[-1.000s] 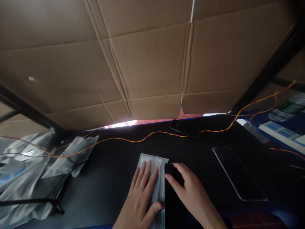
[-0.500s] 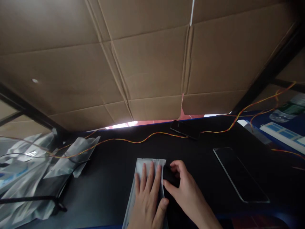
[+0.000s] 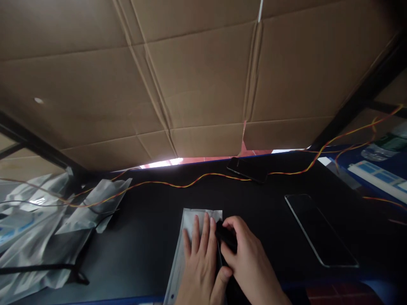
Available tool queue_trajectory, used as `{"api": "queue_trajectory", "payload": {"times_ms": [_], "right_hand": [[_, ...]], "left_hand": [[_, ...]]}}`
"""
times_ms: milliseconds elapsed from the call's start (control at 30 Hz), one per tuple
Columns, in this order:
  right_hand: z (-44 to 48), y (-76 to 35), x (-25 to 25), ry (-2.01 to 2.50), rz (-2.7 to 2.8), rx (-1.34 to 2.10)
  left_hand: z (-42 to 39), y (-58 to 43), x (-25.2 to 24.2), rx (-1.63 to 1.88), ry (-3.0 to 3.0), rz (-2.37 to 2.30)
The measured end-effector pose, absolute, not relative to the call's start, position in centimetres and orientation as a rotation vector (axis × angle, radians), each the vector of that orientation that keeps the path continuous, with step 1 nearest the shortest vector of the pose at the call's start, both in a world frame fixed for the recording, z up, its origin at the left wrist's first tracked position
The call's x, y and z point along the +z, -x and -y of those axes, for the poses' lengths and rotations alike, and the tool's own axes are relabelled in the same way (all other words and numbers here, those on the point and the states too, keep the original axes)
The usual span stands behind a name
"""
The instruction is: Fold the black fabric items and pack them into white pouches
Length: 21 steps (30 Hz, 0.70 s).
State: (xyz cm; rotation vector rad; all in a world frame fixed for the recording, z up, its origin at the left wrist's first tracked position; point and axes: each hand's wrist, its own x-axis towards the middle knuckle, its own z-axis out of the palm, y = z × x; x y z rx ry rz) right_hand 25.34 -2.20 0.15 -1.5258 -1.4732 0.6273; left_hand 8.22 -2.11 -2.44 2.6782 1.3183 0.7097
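My left hand [image 3: 201, 258] lies flat with its fingers stretched out on a frosted, translucent plastic bag [image 3: 179, 250], pressing on its upper face near the front of the black table. Close beside it, my right hand [image 3: 249, 256] curls its thumb and fingers around a dark black object [image 3: 226, 236]. That object touches the bag's right edge by my left fingertips. Its exact kind cannot be made out against the dark surface. What lies inside the bag is hidden by my left hand.
A large phone-like slab [image 3: 321, 231] lies to the right, and a smaller black phone [image 3: 246, 169] at the back. A red-yellow twisted wire [image 3: 190, 182] crosses the table [image 3: 143, 237]. Several plastic bags [image 3: 41, 237] pile up at left. Cardboard [image 3: 203, 84] stands behind; a bottle [image 3: 381, 146] is at right.
My right hand and the black object have shifted slightly left, the object now up against the bag's edge and my left fingertips. My left hand's fingers have drawn a little closer together.
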Motion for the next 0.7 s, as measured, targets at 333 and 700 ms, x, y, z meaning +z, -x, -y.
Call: {"api": "queue_trajectory", "payload": {"times_ms": [333, 700], "right_hand": [[0.0, -25.9, -2.5, 1.447, 1.143, 0.932], [0.6, -28.5, -1.9, 1.370, 1.198, 1.129]], "left_hand": [[2.2, -8.4, -3.2, 0.681, -2.664, -1.236], [1.4, -5.3, -1.0, 0.308, -2.804, -1.051]]}}
